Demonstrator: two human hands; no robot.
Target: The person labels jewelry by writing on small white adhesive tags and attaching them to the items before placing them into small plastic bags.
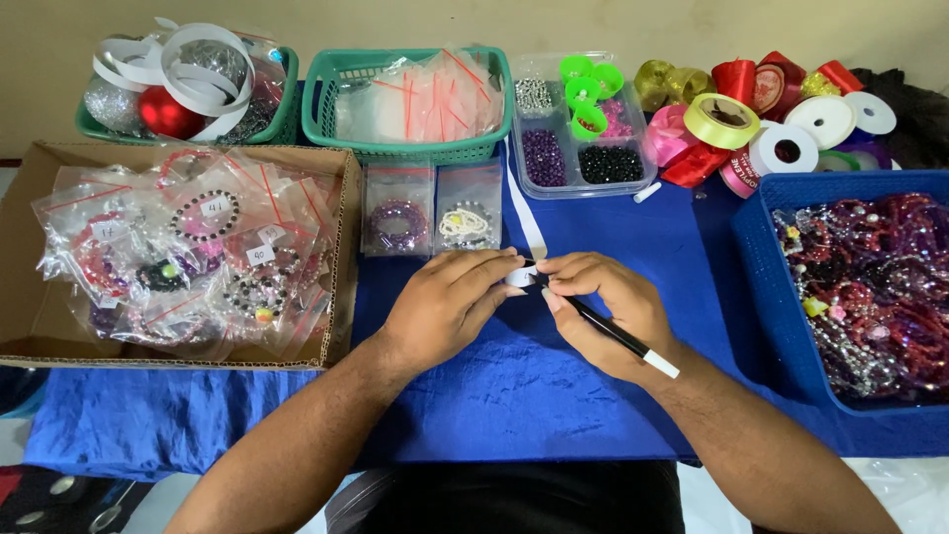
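Two hands meet at the middle of the counter (514,396), which is draped in blue cloth. The left hand (445,302) is narrowed, fingertips pinching a small white label (521,277) flat against the cloth, apparently to steady it. The right hand (603,307) is closed around a black pen with a white end (618,334), tip angled down at the label, a writing grip. Toward the back edge, just beyond the hands, lie two clear bags of bracelets (433,208), side by side and within easy reach. At the left edge sits a cardboard box (341,247) of bagged, labelled bracelets; at the right edge, a blue bin (761,267) of loose beaded pieces. Ribbon rolls (781,129) crowd the back right corner.
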